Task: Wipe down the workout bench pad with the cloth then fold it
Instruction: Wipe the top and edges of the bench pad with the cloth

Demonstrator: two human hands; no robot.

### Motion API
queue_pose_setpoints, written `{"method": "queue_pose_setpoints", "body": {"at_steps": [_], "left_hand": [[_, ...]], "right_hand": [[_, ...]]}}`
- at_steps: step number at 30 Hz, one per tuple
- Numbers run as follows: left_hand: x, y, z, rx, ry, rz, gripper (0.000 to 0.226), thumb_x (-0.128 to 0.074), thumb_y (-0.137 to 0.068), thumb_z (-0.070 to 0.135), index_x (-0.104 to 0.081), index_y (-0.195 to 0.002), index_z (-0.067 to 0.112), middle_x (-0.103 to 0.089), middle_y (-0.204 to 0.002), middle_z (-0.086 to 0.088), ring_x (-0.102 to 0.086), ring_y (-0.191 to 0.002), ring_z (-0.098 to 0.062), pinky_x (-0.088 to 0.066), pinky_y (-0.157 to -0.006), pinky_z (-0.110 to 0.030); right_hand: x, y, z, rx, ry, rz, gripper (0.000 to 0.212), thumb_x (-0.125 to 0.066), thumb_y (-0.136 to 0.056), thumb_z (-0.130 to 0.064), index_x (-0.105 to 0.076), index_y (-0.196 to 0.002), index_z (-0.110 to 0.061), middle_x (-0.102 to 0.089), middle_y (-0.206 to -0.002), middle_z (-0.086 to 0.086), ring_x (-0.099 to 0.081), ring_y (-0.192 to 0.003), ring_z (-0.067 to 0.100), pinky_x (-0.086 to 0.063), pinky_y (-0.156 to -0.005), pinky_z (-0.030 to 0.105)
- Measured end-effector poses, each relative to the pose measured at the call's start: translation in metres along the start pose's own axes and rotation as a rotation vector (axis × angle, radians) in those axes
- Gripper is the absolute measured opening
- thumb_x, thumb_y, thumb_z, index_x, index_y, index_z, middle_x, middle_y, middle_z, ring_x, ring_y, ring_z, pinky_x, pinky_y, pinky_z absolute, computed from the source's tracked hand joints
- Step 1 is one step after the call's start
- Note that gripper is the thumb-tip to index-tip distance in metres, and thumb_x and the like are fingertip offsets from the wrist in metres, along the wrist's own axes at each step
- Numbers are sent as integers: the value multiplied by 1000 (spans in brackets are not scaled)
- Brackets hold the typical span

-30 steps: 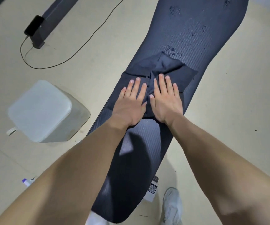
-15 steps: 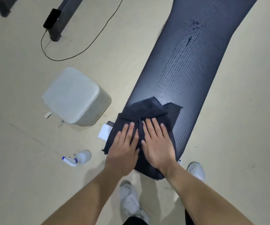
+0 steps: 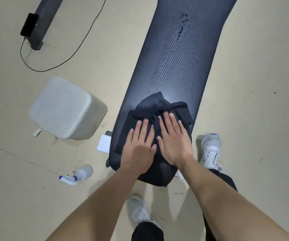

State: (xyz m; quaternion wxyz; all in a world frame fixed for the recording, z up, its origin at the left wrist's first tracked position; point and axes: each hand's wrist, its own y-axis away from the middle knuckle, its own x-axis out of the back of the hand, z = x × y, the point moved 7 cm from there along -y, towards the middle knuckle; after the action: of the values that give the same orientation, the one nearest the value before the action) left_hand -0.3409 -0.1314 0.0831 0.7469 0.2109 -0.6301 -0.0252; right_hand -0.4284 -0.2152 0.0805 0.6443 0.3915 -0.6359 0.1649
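Note:
The long dark workout bench pad (image 3: 183, 66) runs from the top right down to its rounded near end in front of me. A dark crumpled cloth (image 3: 157, 105) lies on the pad's near end. My left hand (image 3: 138, 146) and my right hand (image 3: 173, 141) press flat on the cloth side by side, fingers straight and slightly spread, not curled around it. Wet droplets and streaks (image 3: 182, 30) show on the pad farther up, beyond the cloth.
A pale grey cube stool (image 3: 62, 108) stands on the floor left of the pad, with a spray bottle (image 3: 77, 174) lying nearer me. A black phone (image 3: 29, 25) on a dark beam and its cable (image 3: 81, 44) are at top left. My white shoes (image 3: 210, 150) flank the pad's end.
Both hands have dragged the cloth down the pad from its middle to the near end, leaving wet streaks behind. The view has pulled back with them.

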Motion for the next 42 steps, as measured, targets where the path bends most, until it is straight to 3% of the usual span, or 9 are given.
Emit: {"method": "queue_pose_setpoints", "body": {"at_steps": [6, 13, 21, 28, 35, 38, 42], "left_hand": [[25, -93, 9, 25, -25, 51, 68, -14, -100, 45, -8, -160, 13, 4, -168, -13, 1, -155, -30, -12, -125, -48], [64, -199, 11, -23, -22, 132, 65, -23, -102, 47, -22, -159, 14, -10, -168, -14, -12, -155, -31, -20, -123, -49], [112, -336, 12, -84, -58, 153, 65, -24, -101, 46, -26, -158, 13, -17, -166, -15, -17, -153, -33, -18, -121, -49], [163, -462, 2, -60, -31, 94, 70, -8, -97, 47, -12, -160, 17, -2, -169, -9, -1, -156, -28, -6, -123, -46], [193, -538, -9, -57, -77, 128, 63, -20, -101, 41, -31, -156, 12, -22, -165, -15, -19, -153, -33, -23, -119, -52], [198, -549, -12, -38, -59, 106, 67, -13, -99, 45, -22, -159, 16, -12, -168, -10, -10, -155, -29, -15, -123, -49], [188, -540, -12, 56, 6, 41, 64, -13, -104, 47, 6, -160, 22, 19, -167, -4, 17, -154, -24, 4, -125, -45]], "right_hand": [[29, -76, 62, -9, -22, 36, 67, -21, -102, -41, -9, -161, -11, -9, -169, 12, -7, -156, 26, -12, -126, 45], [65, -156, 122, -66, -71, 94, 67, -25, -102, -41, -13, -161, -13, -9, -169, 11, -6, -157, 27, -8, -126, 46], [106, -269, 190, -78, -95, 129, 68, -27, -102, -40, -9, -162, -13, -3, -170, 8, -2, -157, 24, -7, -127, 45], [150, -383, 244, -78, -100, 147, 66, -23, -103, -38, -5, -161, -12, 1, -170, 7, 3, -157, 22, -1, -127, 42], [176, -459, 274, -51, -88, 143, 64, -20, -104, -38, -4, -162, -13, 3, -170, 6, 4, -157, 21, -2, -127, 43], [179, -469, 276, -21, -87, 136, 64, -18, -105, -38, -4, -161, -14, 3, -170, 5, 4, -157, 22, -1, -127, 43], [177, -464, 274, -6, -12, 82, 62, -14, -106, -40, 0, -161, -15, 8, -170, 8, 7, -156, 25, 0, -126, 45]]}}
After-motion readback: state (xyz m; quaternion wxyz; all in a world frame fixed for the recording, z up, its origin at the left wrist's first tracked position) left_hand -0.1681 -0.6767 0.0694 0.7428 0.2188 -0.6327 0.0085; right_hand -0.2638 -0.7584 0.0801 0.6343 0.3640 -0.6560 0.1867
